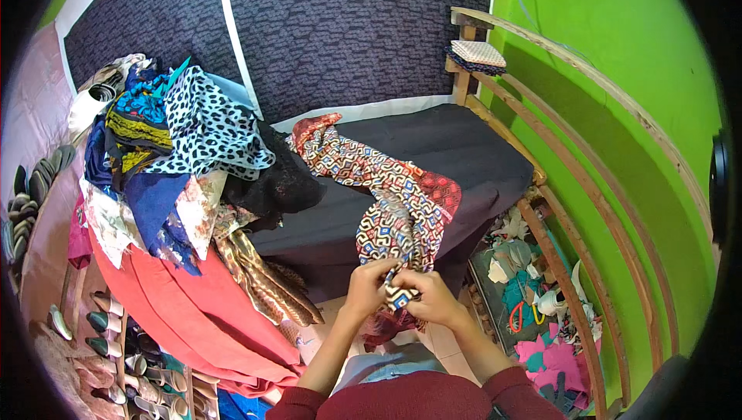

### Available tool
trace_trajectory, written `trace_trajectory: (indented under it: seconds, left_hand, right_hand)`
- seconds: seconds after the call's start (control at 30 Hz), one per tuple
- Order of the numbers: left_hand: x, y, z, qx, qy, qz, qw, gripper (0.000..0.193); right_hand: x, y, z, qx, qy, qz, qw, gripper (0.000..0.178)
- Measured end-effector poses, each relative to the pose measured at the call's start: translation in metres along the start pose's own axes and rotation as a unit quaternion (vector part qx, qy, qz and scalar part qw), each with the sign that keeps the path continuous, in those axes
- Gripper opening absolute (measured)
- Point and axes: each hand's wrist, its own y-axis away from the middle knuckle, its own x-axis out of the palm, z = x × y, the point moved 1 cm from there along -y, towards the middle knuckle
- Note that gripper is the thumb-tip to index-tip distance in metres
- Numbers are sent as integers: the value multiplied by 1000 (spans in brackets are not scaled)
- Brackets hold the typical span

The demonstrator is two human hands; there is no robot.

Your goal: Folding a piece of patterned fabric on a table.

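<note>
A geometric-patterned cloth (410,223) in cream, brown and blue, with red patches, lies across a black-covered platform (464,142), running from the middle of its far edge toward its near edge, where the bunched end rises into the person's hands. The left hand (371,285) grasps that end with fingers curled around it; the right hand (433,300) pinches the same bunch just beside it, a small fold showing between the two. Some reddish cloth (382,326) hangs directly below the hands. To the left of the patterned cloth, a black lacy cloth (290,180) lies on the platform, touching a heaped pile of fabrics on its left end, topped by a black-spotted white cloth (212,126). A coral-red cloth (182,304) and a shiny brown-gold cloth (259,281) hang down from the pile. Along the platform's right end stands a slatted wooden frame (618,289); beyond its lower posts, an orange looped handle (512,318) lies among fabric scraps (553,358). Shoes (104,346) line a rack at lower left.
</note>
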Motion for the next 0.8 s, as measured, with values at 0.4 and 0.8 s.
trace_trajectory:
  seconds: [0.4,0.8]
  left_hand:
    - [-56,32,-35,-48,87,-150,984,37]
    - [-73,78,-18,-65,95,-304,946,25]
  right_hand:
    - [-18,24,-85,28,-133,66,988,90]
    - [-14,-12,-164,233,-414,-212,854,20]
